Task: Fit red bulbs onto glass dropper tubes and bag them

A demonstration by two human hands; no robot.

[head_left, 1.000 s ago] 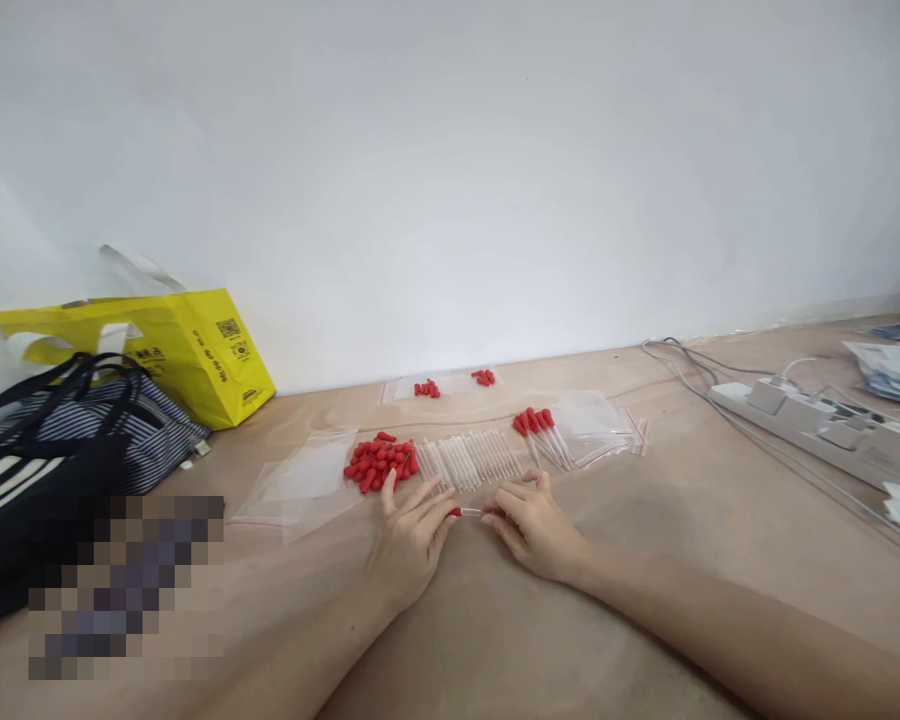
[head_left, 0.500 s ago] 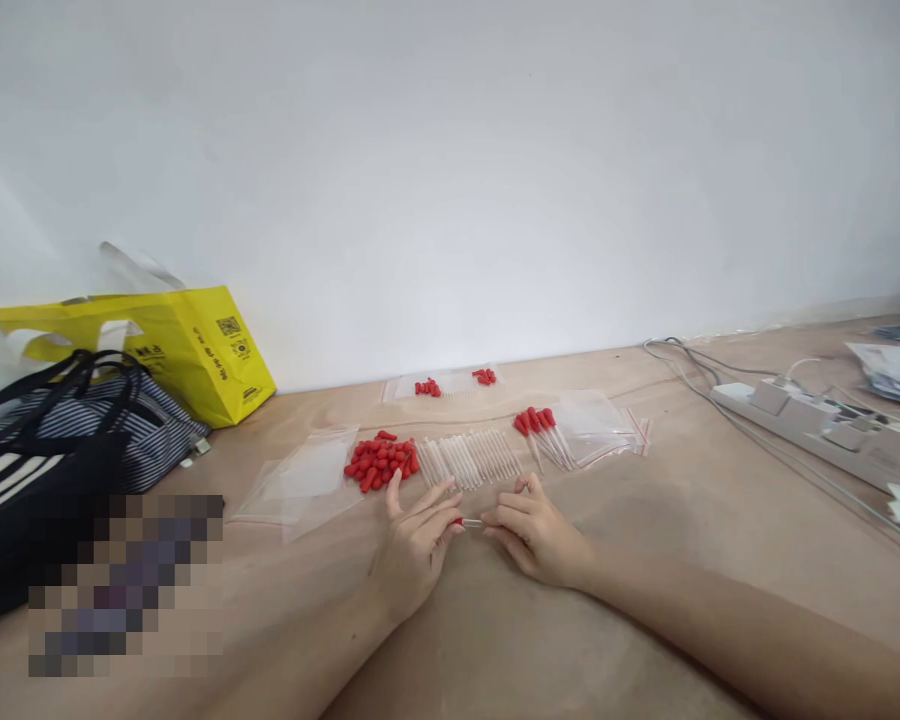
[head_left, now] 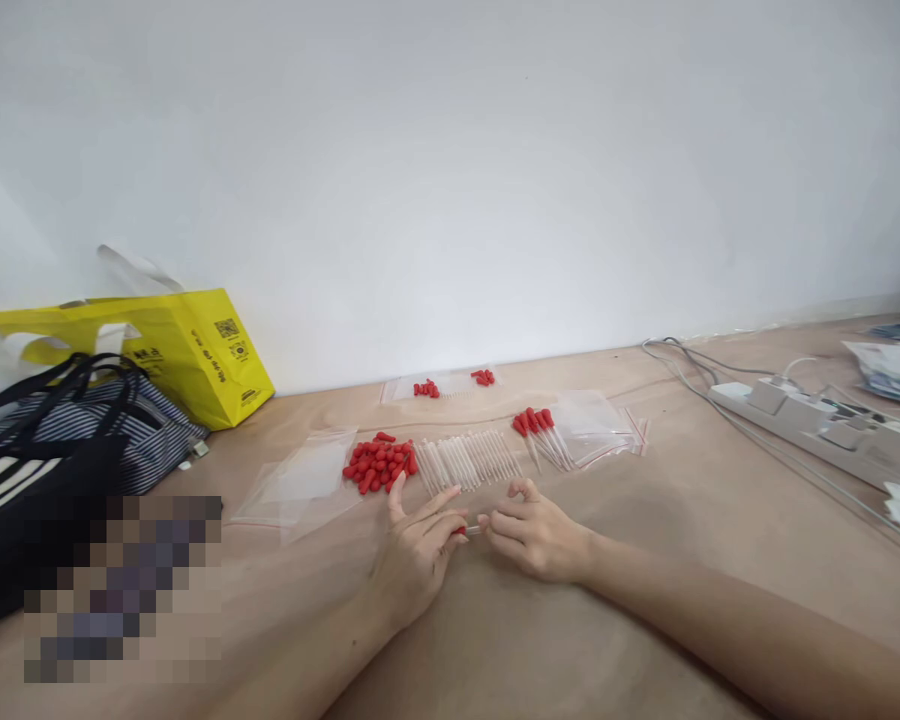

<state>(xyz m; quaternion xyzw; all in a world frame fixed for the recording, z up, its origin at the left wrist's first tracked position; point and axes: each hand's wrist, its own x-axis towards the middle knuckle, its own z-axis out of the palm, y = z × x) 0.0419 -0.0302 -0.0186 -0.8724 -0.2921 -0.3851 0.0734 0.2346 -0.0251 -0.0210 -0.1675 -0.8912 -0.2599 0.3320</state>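
Note:
Between the thumb and fingers of my left hand (head_left: 418,550) is pinched a small red rubber bulb (head_left: 459,531). A thin clear dropper tube (head_left: 474,530) runs from that bulb to the fingertips of my right hand (head_left: 536,535), which are closed on it. Just beyond my left hand lies a heap of red rubber bulbs (head_left: 379,462). Beside the heap, a row of clear dropper tubes (head_left: 472,458) lies side by side. Several droppers with red bulbs on their tubes (head_left: 540,432) rest to the right of the row.
Clear zip bags (head_left: 307,475) lie left of the heap, another zip bag (head_left: 592,425) at right. Farther back, more red bulbs (head_left: 426,388) rest on plastic by the wall. A power strip (head_left: 817,425) with cables stands right; a yellow bag (head_left: 195,350) and dark bag (head_left: 45,510) left.
My fingers have drawn slightly closer together, and less of the tube shows between them. The heap, the row and the droppers stay as they were.

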